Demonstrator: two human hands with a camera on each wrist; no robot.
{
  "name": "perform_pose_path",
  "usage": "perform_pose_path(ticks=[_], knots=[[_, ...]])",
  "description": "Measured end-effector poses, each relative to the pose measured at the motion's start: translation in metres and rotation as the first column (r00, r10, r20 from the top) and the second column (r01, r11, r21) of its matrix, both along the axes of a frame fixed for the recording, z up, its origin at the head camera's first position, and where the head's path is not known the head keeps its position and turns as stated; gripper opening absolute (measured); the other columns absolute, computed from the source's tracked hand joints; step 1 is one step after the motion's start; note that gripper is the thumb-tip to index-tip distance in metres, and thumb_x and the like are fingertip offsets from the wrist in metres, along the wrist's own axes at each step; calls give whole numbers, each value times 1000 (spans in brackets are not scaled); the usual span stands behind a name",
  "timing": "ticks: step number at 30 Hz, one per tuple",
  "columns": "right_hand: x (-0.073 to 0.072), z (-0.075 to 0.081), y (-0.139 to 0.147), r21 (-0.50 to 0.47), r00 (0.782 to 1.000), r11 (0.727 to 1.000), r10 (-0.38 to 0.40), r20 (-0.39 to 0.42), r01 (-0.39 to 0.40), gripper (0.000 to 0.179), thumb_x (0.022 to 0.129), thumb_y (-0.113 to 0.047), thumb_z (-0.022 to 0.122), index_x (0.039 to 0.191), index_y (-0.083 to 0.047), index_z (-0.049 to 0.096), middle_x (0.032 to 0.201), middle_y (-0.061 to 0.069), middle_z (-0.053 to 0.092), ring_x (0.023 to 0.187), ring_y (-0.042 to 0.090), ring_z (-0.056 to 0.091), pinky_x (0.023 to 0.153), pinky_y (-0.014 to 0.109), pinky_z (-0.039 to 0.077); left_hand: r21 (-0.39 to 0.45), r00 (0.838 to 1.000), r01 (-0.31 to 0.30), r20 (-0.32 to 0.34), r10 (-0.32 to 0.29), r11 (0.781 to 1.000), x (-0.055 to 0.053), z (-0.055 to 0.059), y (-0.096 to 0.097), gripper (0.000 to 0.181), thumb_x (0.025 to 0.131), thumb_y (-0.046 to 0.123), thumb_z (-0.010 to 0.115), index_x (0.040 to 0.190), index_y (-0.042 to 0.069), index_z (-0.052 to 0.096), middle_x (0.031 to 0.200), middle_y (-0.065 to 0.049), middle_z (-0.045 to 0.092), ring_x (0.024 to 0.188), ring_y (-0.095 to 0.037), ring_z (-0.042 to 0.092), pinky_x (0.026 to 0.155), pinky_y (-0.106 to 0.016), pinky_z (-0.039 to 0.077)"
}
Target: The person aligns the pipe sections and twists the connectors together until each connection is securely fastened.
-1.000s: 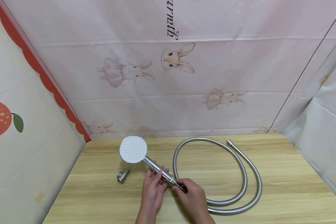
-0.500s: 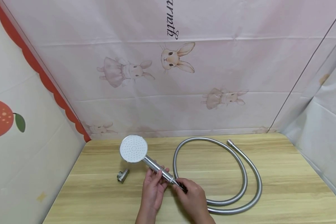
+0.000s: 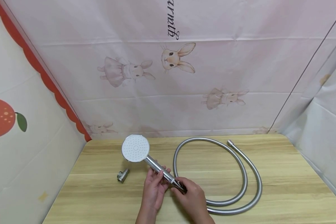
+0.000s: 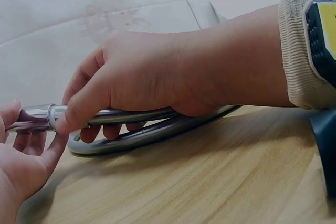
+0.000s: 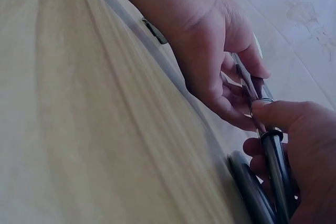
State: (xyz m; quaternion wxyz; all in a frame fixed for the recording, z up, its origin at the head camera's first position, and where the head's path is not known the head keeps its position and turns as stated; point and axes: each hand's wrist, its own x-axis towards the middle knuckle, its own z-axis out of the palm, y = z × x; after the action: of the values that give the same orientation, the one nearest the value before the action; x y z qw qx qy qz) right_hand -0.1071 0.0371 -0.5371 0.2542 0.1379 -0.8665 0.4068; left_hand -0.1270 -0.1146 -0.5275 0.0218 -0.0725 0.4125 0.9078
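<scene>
In the head view a hand shower (image 3: 135, 148) with a white, dotted spray face and chrome handle is held tilted above the table. My left hand (image 3: 154, 190) grips its handle, thumb on top and fingers beneath. At the handle's lower end, my right hand (image 3: 192, 195) pinches the chrome connector of a grey metal shower hose (image 3: 258, 186). The connector meets the handle at a pale ring, also seen in the left wrist view beside my right thumb. My fingers partly hide the joint. In the right wrist view the hose (image 5: 278, 171) runs down through my right hand.
The hose loops across the right of the wooden table (image 3: 86, 199), its free end (image 3: 230, 142) near the back edge. Left of my hands lies a small chrome angle fitting (image 3: 123, 176). A printed rabbit curtain (image 3: 170, 115) stands behind the table, with side curtains left and right.
The hand shower has shifted slightly to the right, its lower end dipping a little with my right fingers. Both hands keep hold; the hose loop and small fitting stay put.
</scene>
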Motion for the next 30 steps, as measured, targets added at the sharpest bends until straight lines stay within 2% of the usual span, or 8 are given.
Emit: perform_pose_path(ticks=[4,12,25,30], knots=[[0,-1,-1,18,1000,1000,-11,21,10,38,67,-21,90,101,-23,74,94,-9,74,81,5,68,69,26,58,-2,1000,3,-1,-3,1000,0,0,0,69,98,9,56,156,18,20,118,2,58,107,-13,65,91,-32,56],[1,-1,0,42,1000,999,-18,-8,18,36,71,-22,87,105,-21,74,99,-6,75,88,10,71,75,30,60,-9,1000,11,-12,-11,1000,1,-1,1,68,97,10,57,155,20,23,118,2,58,109,-14,65,92,-33,56],[1,1,0,77,999,997,-27,19,25,27,82,-28,79,108,-21,75,93,-6,74,83,7,68,69,28,58,-2,1000,21,-16,-21,1000,0,-1,2,67,97,10,57,155,20,24,119,0,57,111,-16,64,92,-33,56],[1,3,0,63,999,998,-16,38,14,26,83,-28,78,108,-21,75,90,-12,69,76,1,62,64,23,55,0,1000,22,-21,-22,1000,0,0,2,65,98,11,57,154,21,25,119,1,57,113,-16,63,93,-33,55]])
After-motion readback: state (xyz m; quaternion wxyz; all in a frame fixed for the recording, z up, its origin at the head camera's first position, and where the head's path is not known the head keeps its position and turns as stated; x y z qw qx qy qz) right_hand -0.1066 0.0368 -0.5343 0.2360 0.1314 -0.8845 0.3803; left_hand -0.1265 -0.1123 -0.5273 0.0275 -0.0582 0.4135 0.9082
